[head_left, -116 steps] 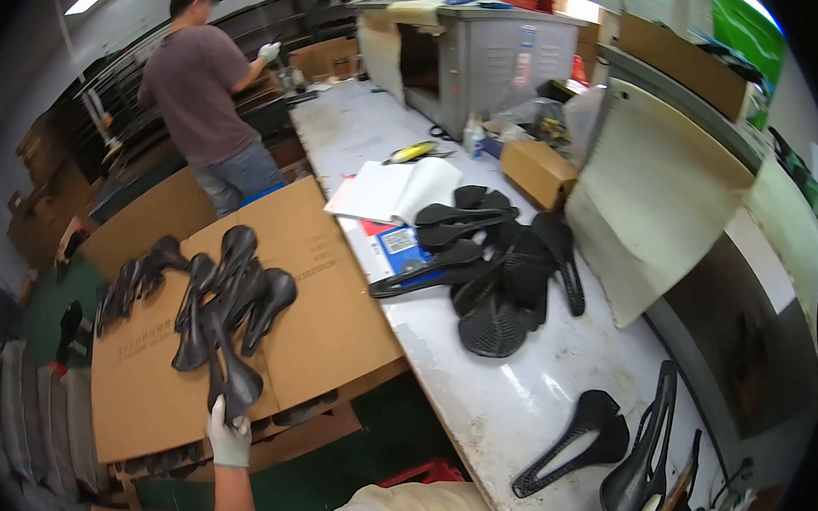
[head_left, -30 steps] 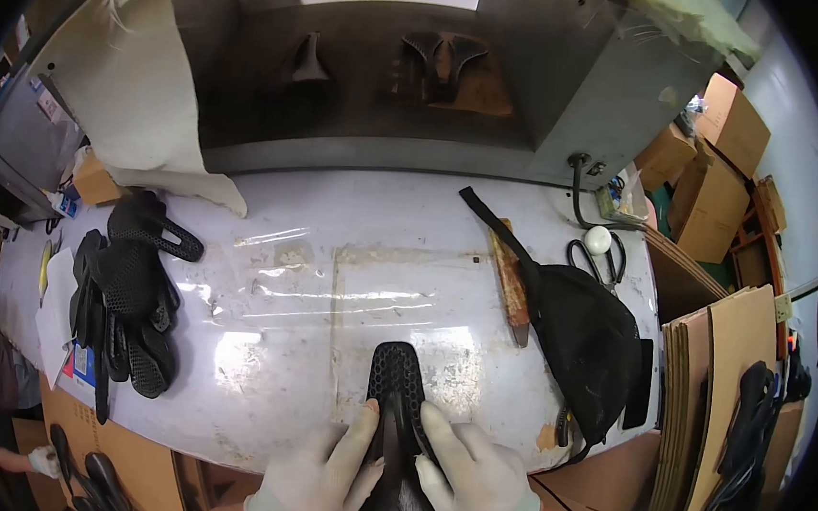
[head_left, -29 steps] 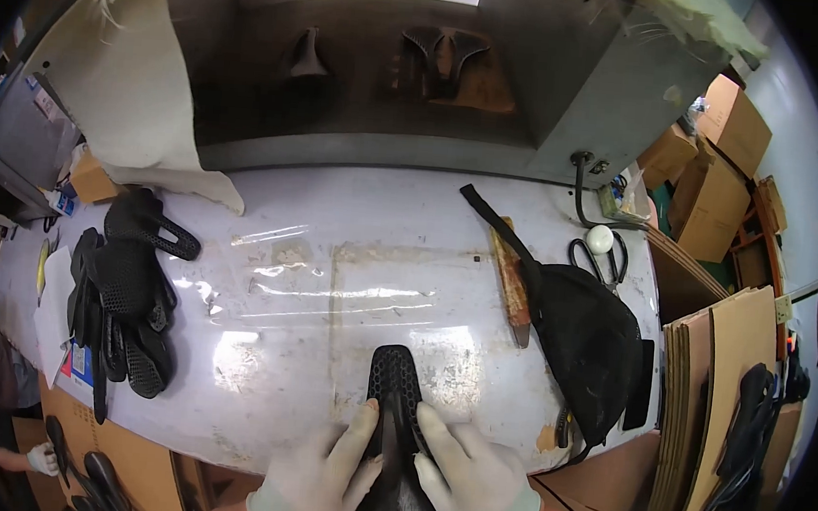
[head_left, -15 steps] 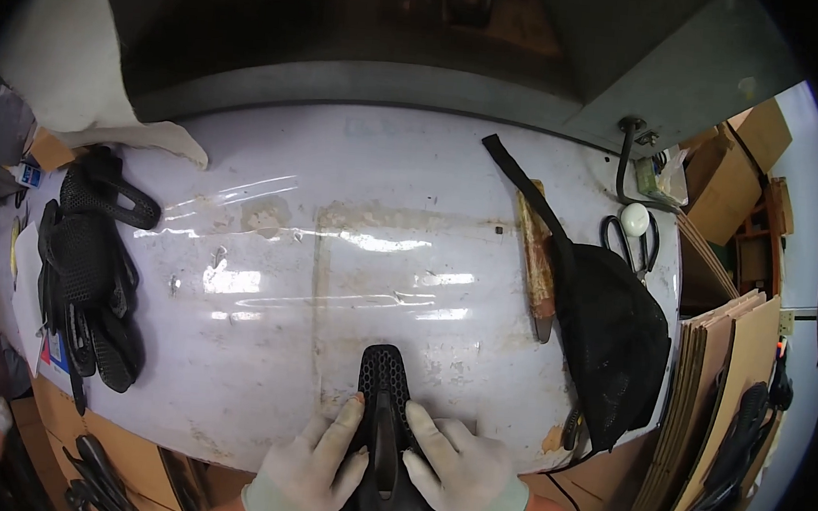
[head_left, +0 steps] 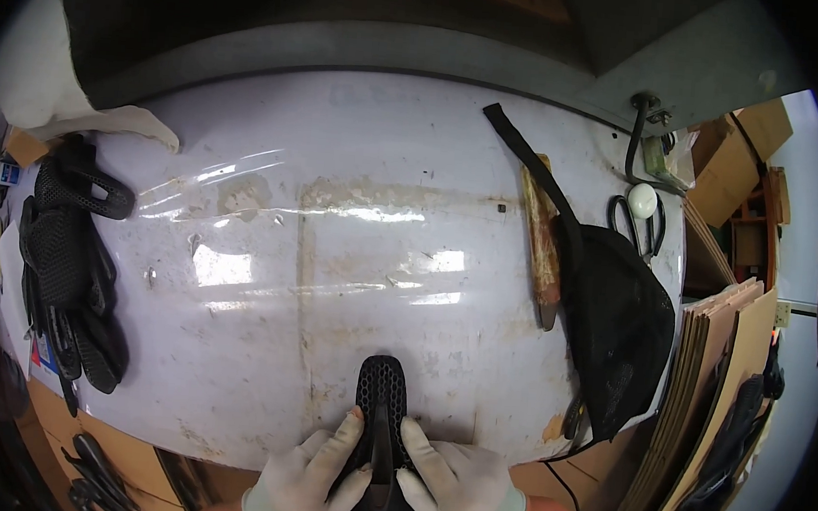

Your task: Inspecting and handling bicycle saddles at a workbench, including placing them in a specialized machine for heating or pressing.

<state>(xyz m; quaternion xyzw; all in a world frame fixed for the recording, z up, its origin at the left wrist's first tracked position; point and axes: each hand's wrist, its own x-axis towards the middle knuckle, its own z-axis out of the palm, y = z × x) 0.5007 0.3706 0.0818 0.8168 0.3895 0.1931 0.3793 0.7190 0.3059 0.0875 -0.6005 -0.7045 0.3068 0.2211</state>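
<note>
A black bicycle saddle (head_left: 382,384) with a honeycomb-patterned surface and a long central slot sits at the near edge of the table, its narrow nose pointing away from me. My left hand (head_left: 306,483), in a pale glove, grips its left side, with the index finger along the nose and the thumb near the slot. On the opposite side, my right hand (head_left: 463,490), gloved alike, holds it in nearly the same way. Fingers under the saddle are hidden, and its wide rear runs out of the picture at the bottom.
Several black saddles (head_left: 68,257) are heaped at the left of the white table (head_left: 368,281). To the right lie a worn wooden-handled tool (head_left: 540,242), a black mesh cover (head_left: 615,320) and black-handled scissors (head_left: 659,227). A grey metal housing (head_left: 349,44) spans the back; cardboard sheets (head_left: 707,375) stand beyond the right edge.
My view has shifted a little, so the table's things sit slightly differently in the picture. Both hands keep their hold on the saddle, whose nose appears slightly lower.
</note>
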